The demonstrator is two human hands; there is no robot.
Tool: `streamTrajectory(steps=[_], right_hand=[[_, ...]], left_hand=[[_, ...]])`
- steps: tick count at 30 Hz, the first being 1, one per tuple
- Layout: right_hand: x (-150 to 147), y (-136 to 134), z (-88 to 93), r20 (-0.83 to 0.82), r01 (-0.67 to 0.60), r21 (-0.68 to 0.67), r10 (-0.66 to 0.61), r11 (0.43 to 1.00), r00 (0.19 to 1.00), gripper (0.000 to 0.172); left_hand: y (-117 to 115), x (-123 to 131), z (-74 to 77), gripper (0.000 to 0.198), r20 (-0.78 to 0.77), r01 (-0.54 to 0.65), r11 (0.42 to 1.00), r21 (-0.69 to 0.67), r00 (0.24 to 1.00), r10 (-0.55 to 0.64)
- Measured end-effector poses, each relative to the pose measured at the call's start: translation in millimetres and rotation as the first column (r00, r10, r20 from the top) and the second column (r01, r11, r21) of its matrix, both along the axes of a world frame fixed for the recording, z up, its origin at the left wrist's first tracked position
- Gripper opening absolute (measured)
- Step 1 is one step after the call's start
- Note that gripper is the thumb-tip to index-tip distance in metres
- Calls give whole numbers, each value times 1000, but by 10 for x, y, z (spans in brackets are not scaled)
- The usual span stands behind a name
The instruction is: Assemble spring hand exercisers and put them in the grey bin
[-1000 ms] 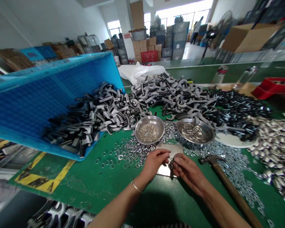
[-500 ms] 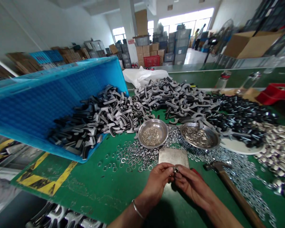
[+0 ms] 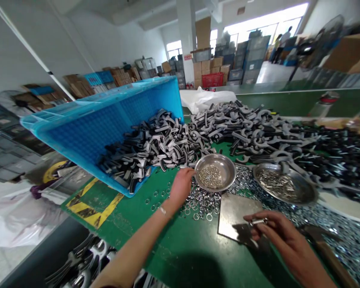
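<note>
My right hand (image 3: pixel 280 232) pinches a small ridged metal part (image 3: pixel 259 221), like a screw or a spring, above a flat metal plate (image 3: pixel 232 214). My left hand (image 3: pixel 181 185) is stretched out to the near edge of a pile of grey-and-black handles (image 3: pixel 174 144). Its fingers are curled together beside the rim of a round metal dish (image 3: pixel 230 176) of tiny metal pieces, and whatever they grip is hidden. Loose metal rings (image 3: pixel 195 207) lie under and beside that hand. A second dish (image 3: pixel 307 194) holds small metal pins.
A blue crate (image 3: pixel 108 100) tipped on its side spills handles at the left. By my right forearm lies a hammer (image 3: pixel 327 250). Black parts (image 3: pixel 342 152) and a white plate (image 3: pixel 339 204) are at the right. More metal parts (image 3: pixel 87 260) sit below the table edge.
My hands have parted from the small metal part they held together. The left has gone forward and left to the handles; the right keeps the part. The view has swung left.
</note>
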State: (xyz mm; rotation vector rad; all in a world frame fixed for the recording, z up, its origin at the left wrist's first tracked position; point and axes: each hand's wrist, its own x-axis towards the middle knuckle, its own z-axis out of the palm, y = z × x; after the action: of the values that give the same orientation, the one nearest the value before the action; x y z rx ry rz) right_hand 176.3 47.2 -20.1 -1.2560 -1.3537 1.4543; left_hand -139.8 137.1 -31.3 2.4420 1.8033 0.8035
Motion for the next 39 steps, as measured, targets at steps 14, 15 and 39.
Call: streamTrajectory(steps=[14,15,39], right_hand=[[-151,-219,-411,-101,140,-154,-156,978,983,31],[-114,-211,-434,-119,171,-174,-193,970,974,31],[-329,-491,-150,24,241,64,-243,968,970,28]], left_hand=[[836,-823,180,24,-308,369,928,-51,878,-367],[650,-748,197,29,-173,335,942,0,928,-330],[-1351,1469,-291,37,869,578,665,-473,184,459]])
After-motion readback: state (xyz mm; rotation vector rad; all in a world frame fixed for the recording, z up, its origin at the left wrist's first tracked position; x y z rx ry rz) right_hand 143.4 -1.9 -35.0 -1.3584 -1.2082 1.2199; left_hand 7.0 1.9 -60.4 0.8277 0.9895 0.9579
